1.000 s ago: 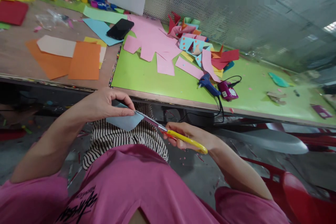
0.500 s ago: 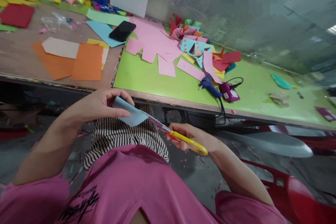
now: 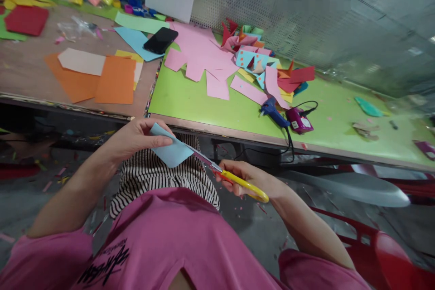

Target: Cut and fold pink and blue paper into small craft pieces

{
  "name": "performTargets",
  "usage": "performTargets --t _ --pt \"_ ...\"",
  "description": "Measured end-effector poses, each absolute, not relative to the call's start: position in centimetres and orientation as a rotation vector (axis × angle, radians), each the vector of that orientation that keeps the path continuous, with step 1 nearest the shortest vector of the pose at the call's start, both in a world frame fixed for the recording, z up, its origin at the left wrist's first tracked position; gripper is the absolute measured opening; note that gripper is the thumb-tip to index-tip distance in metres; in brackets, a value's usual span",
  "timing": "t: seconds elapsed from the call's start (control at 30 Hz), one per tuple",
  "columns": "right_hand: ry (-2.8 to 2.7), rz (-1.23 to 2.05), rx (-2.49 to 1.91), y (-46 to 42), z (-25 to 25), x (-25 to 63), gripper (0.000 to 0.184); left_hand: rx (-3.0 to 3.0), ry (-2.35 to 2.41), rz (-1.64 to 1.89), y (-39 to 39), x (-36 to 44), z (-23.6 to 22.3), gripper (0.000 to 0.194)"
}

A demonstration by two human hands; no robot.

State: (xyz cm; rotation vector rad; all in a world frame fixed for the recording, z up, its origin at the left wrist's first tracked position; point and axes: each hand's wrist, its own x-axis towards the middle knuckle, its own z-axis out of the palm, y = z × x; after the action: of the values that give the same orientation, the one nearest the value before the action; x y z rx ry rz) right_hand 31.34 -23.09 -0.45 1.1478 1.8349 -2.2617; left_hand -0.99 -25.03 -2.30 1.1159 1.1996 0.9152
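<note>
Blue paper (image 3: 173, 153) is over the striped cloth (image 3: 152, 181), in front of the table (image 3: 183, 99), its left end pinched between the thumb and fingers of the left hand (image 3: 137, 138). Next, 1 pair of scissors (image 3: 246, 183) meets the paper's right edge with its blades. Fingers of the right hand (image 3: 256, 174) curl closed around the yellow and red handles. Across the table lie orange paper (image 3: 114, 81), a black phone (image 3: 160, 41), pink paper (image 3: 204, 56), a blue glue gun (image 3: 277, 114) and a purple box (image 3: 301, 122).
</note>
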Motion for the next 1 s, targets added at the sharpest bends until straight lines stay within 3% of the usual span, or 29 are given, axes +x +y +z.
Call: performTargets --t 0.47,0.7,1.0 --pt "1.748 -2.404 1.01 -22.9 -1.5 30.4 0.042 1.077 1.213 0.883 -25.6 -0.1 -1.7 0.029" --pt "1.807 -2.377 0.979 -23.4 -1.7 30.1 0.055 1.098 1.242 0.852 -25.9 -0.2 -1.4 0.029" --pt "1.81 -2.32 1.03 -23.7 -2.5 30.6 0.051 1.163 1.239 0.844 -25.8 -0.2 -0.8 0.023"
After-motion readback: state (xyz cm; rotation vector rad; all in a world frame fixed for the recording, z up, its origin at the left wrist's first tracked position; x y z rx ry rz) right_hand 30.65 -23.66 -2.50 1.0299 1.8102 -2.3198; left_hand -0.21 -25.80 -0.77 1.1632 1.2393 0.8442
